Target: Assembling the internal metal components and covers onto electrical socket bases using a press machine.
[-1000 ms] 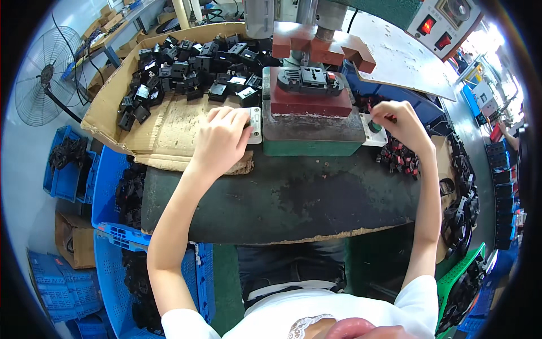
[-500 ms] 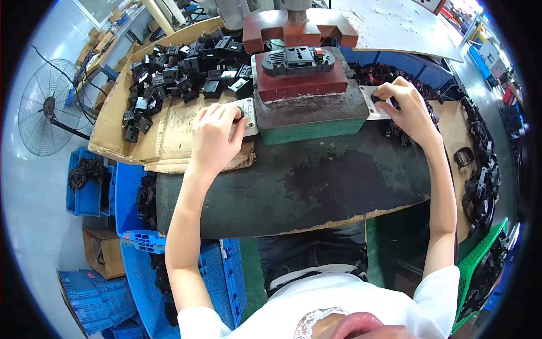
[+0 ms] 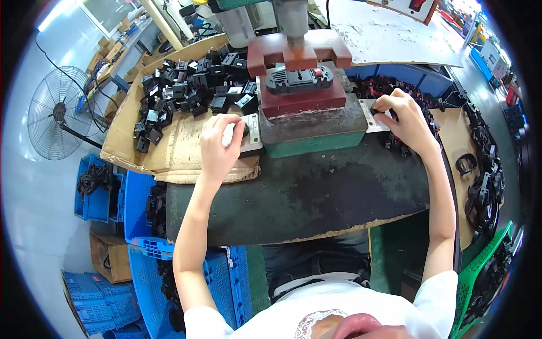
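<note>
My left hand (image 3: 217, 148) has its curled fingers and thumb at a black knob (image 3: 246, 130) on a metal plate left of the press. A small white patch shows between its thumb and fingers; I cannot make out what it is. My right hand (image 3: 402, 117) pinches the matching black knob (image 3: 374, 111) on the right plate (image 3: 372, 122). Between them, a black plastic housing (image 3: 299, 79) with a small red piece lies on a dark red block (image 3: 305, 103). The notched press head (image 3: 299, 50), slightly blurred, hangs just above and hides part of the housing's upper edge.
An open cardboard box (image 3: 180, 133) at the left holds many small black plug-like parts (image 3: 192, 85). Blue crates (image 3: 152, 248) stand lower left, a green basket (image 3: 480, 282) lower right. Black parts (image 3: 485, 192) line the right side. A fan (image 3: 59, 110) stands far left.
The press head has come down a little towards the housing. The whole view has shifted, so things sit lower in the picture. Both hands stay at their knobs.
</note>
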